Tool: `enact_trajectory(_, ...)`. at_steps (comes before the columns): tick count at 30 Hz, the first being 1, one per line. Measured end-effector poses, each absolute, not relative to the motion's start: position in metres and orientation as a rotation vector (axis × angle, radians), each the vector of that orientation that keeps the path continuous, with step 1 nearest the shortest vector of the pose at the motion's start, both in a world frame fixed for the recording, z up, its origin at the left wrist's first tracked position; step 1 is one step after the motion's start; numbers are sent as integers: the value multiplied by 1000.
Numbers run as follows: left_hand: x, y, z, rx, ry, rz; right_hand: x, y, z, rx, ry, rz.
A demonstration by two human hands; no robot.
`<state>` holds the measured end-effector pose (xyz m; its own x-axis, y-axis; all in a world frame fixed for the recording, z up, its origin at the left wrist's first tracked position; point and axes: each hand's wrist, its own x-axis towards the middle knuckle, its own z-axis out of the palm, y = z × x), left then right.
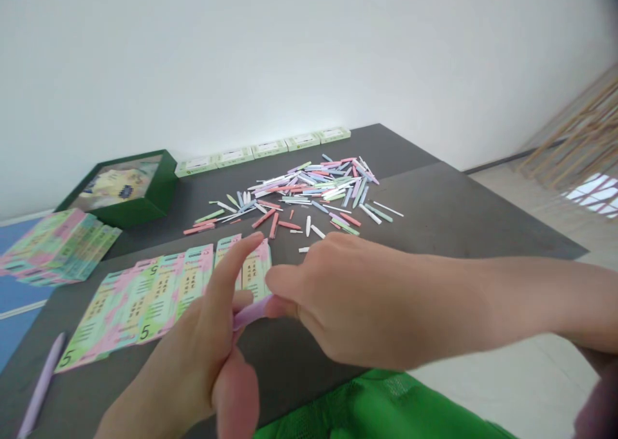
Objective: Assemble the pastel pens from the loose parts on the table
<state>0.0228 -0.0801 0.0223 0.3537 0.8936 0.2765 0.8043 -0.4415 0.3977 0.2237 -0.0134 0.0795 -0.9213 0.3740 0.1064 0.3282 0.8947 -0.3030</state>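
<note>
- A purple pen [253, 313] is held in the air above the near side of the worktop [425, 214], between the two hands.
- Its one end is pinched by the right hand [333, 291], thumb against forefinger; the other end is gripped in the left hand [212, 336] by curled fingers, with forefinger and thumb stretched out.
- By its look, it can be judged light, stiff and smooth, probably plastic, so a slip under twisting is possible; it is best taken by the barrel, near each end, and not bent across the middle.
- Beyond the hands, printed cards [161, 291] are laid in an overlapping row.
- A loose pen [42, 387] is seen at the left, just beside the cards.
- Farther back, coloured pen parts [313, 185] are heaped.
- Behind, a green box [161, 188] and small pale boxes [269, 148] are set along the wall.
</note>
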Motion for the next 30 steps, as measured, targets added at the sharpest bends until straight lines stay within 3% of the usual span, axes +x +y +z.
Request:
enact_trajectory(4, 21, -75, 36, 2942, 1523, 590, 224, -5, 79, -604, -2901, 1438)
enact_trajectory(7, 19, -74, 41, 3128, 1366, 579, 230, -6, 82, -663, -2692, 1633)
enact_trajectory(13, 24, -76, 42, 3115, 1357, 595, 230, -11, 81, -552, -2746, 1183)
enact_trajectory(18, 19, -80, 24, 2689, 1350, 663, 232, -16, 51, -605, -2609, 30)
enact_trajectory(20, 13, -83, 18, 2496, 1421, 659, 236, -15, 41, -483, -2411, -211)
enact_trajectory(25, 12, -85, 19, 2304, 1411, 624, 235, -12, 31, -229, -2546, -465)
enact_trajectory(30, 23, -88, 20, 2170, 1288, 644, 227, -19, 37, -175, -2629, -292)
